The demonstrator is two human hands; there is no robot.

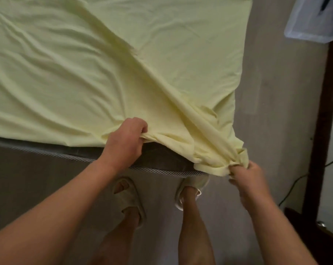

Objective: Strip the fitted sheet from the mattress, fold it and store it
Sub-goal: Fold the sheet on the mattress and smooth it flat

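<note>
Pale yellow soft cloth fitted sheet spread over dark grey mattress with stripy rope trim, full of wrinkles, near corner pulled off. Left hand curled round sheet edge, lifting it. Right hand squeezing bunched-up sheet corner, just past mattress corner. Bare mattress peeking out under lifted edge, between hands. Feet in cream open-toe slippers on beige floor below. See-through plastic box far up on right
</note>
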